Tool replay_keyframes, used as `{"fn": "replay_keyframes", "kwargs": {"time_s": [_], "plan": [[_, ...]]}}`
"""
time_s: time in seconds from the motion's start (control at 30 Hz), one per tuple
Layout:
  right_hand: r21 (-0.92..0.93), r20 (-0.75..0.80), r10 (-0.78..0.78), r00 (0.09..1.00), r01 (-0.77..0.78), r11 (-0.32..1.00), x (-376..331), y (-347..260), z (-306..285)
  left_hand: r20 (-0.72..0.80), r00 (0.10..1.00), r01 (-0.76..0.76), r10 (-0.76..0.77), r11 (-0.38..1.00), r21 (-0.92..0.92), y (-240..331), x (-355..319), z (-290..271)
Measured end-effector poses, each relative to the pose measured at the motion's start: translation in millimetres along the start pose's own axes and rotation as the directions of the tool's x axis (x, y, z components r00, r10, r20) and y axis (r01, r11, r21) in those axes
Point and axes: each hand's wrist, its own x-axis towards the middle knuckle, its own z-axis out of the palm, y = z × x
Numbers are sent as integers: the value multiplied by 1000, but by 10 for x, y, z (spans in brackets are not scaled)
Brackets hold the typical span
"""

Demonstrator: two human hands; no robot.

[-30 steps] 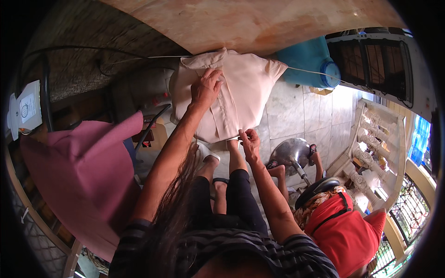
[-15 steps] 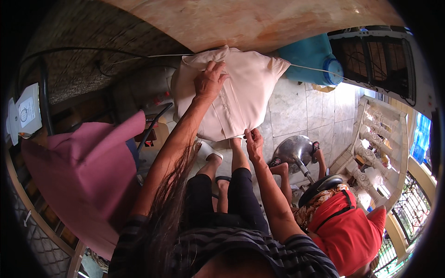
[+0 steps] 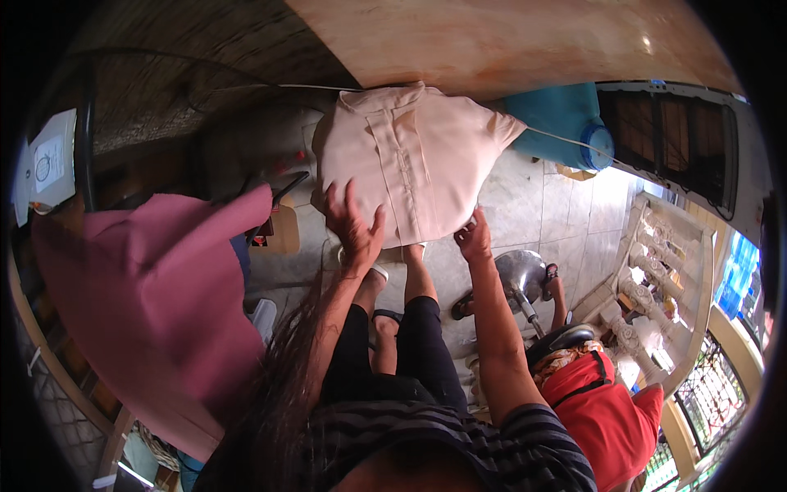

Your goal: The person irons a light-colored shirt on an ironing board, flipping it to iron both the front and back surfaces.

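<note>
A pale pink blouse [image 3: 447, 168] with a collar and a front placket is spread out in front of me, collar at the far end. My left hand [image 3: 354, 230] lies over its lower left part with the fingers spread, gripping nothing. At the lower right edge, my right hand [image 3: 475, 238] has its fingers curled together on the hem. Part of the grip is hidden by the fingers.
A white cord [image 3: 566, 139] runs out from the sleeve past a blue-green jug [image 3: 551, 123]. Mauve cloth [image 3: 156, 303] drapes at the left. A person in red [image 3: 602, 418] sits at the lower right near a round metal stool base [image 3: 521, 275]. White balusters [image 3: 643, 291] stand beyond.
My left hand has come down from near the collar to the lower left of the blouse, and its fingers have spread. My right hand has moved right along the hem.
</note>
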Motion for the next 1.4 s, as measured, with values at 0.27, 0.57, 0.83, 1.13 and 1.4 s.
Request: {"fn": "replay_keyframes", "kwargs": {"time_s": [0.27, 0.57, 0.83, 1.13, 1.4], "plan": [[8, 141, -213, 967, 214, 977, 317, -392, 48, 545, 567, 780, -618, 190, -597, -630, -572, 85], [-101, 473, -620, 626, 737, 668, 765, -1115, 286, 396, 611, 703, -685, 239, -670, -1457, -213, 304], [-541, 173, -718, 674, 674, 503, 253, -1132, 118, 200, 768, 503, -608, 379, -777, -1558, -376, 140], [-391, 232, -764, 602, 777, 494, -1065, -1458, 423, 77, 779, 507, -622, 554, -661, -1034, -393, -482], [-134, 524, -535, 663, 684, 717, -2302, -2157, 838, -133, 941, 232, -311, 880, -415, -372, -557, -1132]]}}
